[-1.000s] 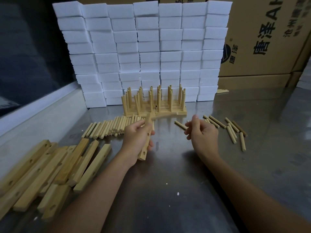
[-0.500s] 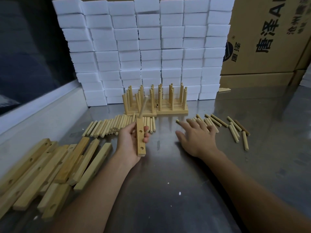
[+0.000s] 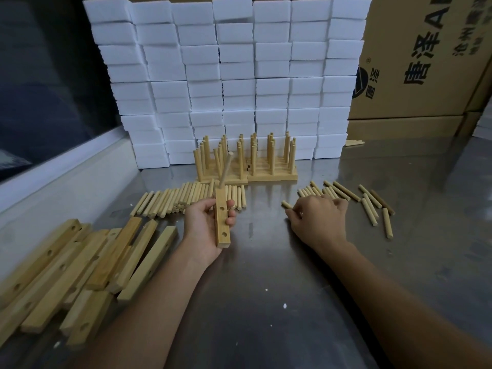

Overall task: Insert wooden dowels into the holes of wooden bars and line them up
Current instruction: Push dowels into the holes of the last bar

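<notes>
My left hand [image 3: 205, 225] grips a wooden bar [image 3: 222, 225] above the table, its long side pointing away from me. One dowel [image 3: 225, 169] stands in the bar's far hole; two nearer holes show bare. My right hand [image 3: 318, 219] lies knuckles up on the table, fingers curled over a loose dowel [image 3: 287, 204] at the left end of a scattered dowel group [image 3: 370, 203]. Finished bars with upright dowels [image 3: 247, 161] stand lined up at the back.
A row of loose dowels [image 3: 186, 198] lies behind my left hand. A pile of drilled bars [image 3: 74, 270] covers the near left of the steel table [image 3: 266, 302]. A wall of white foam blocks [image 3: 226, 75] and cardboard boxes [image 3: 426, 62] close off the back.
My left hand turned the bar so its holes face up with one dowel standing in it. My right hand went from mid-air down onto the loose dowels and curled its fingers there.
</notes>
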`<state>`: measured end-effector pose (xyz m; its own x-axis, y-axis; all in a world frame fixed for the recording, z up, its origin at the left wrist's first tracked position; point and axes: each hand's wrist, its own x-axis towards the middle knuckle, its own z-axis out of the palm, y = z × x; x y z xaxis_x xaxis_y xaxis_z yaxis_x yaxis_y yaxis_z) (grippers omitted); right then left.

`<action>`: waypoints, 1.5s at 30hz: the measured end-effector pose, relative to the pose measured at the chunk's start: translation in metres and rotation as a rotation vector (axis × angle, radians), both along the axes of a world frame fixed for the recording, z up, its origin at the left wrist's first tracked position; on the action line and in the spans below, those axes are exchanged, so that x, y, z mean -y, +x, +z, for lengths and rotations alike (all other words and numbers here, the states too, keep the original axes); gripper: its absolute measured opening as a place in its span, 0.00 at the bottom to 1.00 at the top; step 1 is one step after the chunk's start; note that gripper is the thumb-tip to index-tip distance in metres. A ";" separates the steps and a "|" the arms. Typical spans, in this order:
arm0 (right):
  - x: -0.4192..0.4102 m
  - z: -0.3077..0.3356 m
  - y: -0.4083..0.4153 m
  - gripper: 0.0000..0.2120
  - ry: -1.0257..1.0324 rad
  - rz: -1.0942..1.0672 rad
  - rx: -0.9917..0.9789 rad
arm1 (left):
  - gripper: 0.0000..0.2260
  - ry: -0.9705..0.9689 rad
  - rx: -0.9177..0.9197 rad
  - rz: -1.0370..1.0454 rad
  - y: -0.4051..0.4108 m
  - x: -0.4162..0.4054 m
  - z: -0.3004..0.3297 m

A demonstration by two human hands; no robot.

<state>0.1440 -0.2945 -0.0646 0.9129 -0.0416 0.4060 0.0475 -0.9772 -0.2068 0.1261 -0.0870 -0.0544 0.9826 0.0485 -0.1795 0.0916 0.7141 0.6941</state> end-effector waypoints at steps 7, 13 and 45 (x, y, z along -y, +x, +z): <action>-0.001 -0.001 0.002 0.14 0.072 0.070 -0.072 | 0.14 0.150 -0.011 0.020 0.004 0.003 -0.002; -0.006 0.000 -0.003 0.09 0.280 0.221 -0.025 | 0.11 0.217 -0.010 0.047 0.007 0.007 -0.002; -0.005 0.003 -0.010 0.08 1.192 0.298 0.103 | 0.06 0.332 0.067 -0.016 -0.001 0.014 0.001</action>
<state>0.1343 -0.2896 -0.0618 0.9162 -0.2309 0.3276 0.3048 -0.1291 -0.9436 0.1249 -0.1010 -0.0531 0.9927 0.0781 -0.0914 0.0471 0.4469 0.8934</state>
